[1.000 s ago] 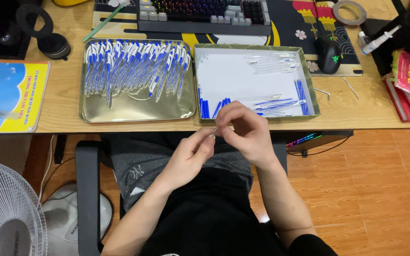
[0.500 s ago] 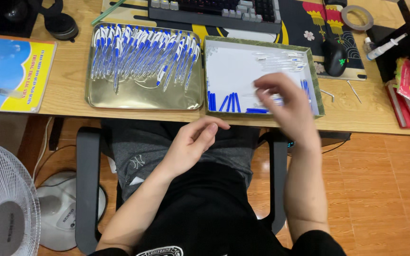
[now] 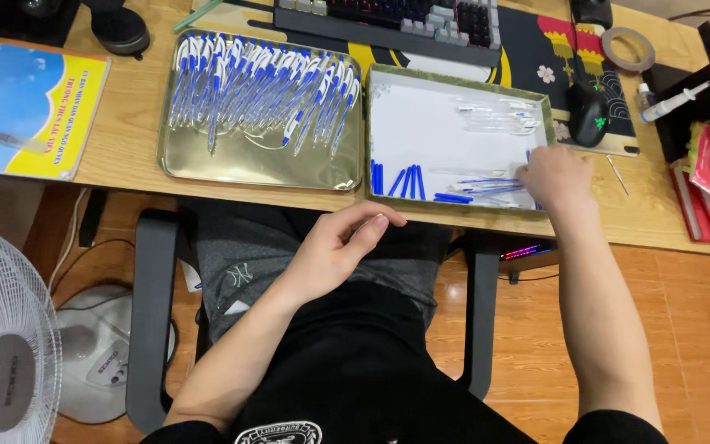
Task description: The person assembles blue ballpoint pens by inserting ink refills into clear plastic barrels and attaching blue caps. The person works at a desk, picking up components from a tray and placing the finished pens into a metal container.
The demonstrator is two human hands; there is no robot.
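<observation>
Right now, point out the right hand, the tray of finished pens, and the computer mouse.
right hand [image 3: 554, 174], head view, on the back of the hand.
tray of finished pens [image 3: 248, 164], head view, on the bare gold floor near its front rim.
computer mouse [image 3: 589, 113], head view, on its black top shell.

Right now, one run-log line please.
right hand: reaching into white-lined tray, on blue pen parts | left hand: empty, over lap | gold metal tray: assembled pens

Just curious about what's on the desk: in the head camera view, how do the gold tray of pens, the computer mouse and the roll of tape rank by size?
1. gold tray, clearly largest.
2. computer mouse and roll of tape look alike; unranked.
</observation>
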